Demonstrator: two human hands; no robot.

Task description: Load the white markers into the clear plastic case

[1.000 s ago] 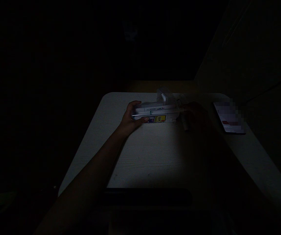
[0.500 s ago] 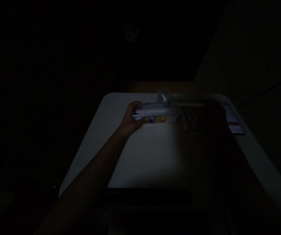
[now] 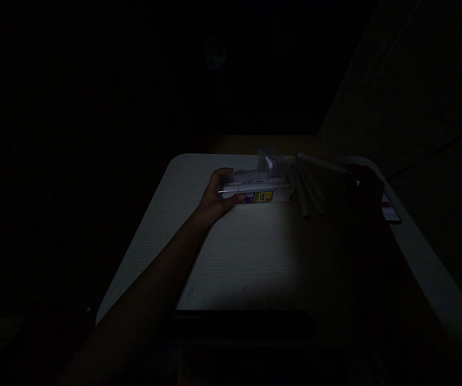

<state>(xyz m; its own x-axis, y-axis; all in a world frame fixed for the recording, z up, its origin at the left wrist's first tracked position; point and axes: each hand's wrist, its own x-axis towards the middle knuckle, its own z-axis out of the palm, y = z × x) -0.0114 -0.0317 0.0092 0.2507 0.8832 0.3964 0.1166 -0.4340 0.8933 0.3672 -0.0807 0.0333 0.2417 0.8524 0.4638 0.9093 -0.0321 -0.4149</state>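
Observation:
My left hand [image 3: 211, 202] is closed around the left end of a clear plastic box [image 3: 281, 190] that lies on its side, thumb on its coloured label. White pens, probably markers, lie inside, and a clear lid-like part [image 3: 268, 161] stands up behind the box's right end. In deep shadow, my right hand [image 3: 364, 181] grips one end of a pale marker [image 3: 322, 162], blurred, its far tip pointing left beyond the box. Below it, loose markers [image 3: 300, 194] rest on the table beside the box.
The white table [image 3: 239, 257] has rounded corners and a dark strip [image 3: 239, 324] along its near edge. A lit phone [image 3: 392, 213] lies at the right, partly covered by my right hand. Everything around is very dark.
My right hand has shifted slightly right with the marker, which has moved away from the box's open end and now slants. My left hand and the box have stayed put.

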